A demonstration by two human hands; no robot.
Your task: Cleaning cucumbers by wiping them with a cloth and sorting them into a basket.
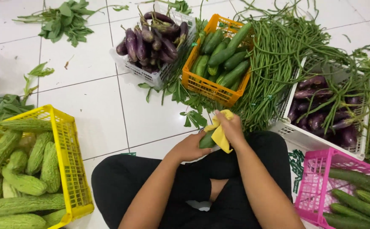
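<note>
Head view, looking down over crossed legs on a white tiled floor. Left hand [191, 147] closed around a cucumber [206, 140], held level above the lap, steadying it. Right hand [231, 127] pinching a yellow cloth [220, 132] against the cucumber's upper side, apparently for wiping. Crates ranged within arm's reach: yellow crate [72, 161] at left, full of bitter gourds [24, 182]; white crate [157, 76] ahead, heaped with eggplants [151, 42]; orange crate [208, 87], cucumbers; second white crate [307, 138] at right, eggplants under trailing long beans [278, 55]; pink crate [316, 186] beside the right knee, more cucumbers. Loose leafy greens [66, 21] on bare tile.
</note>
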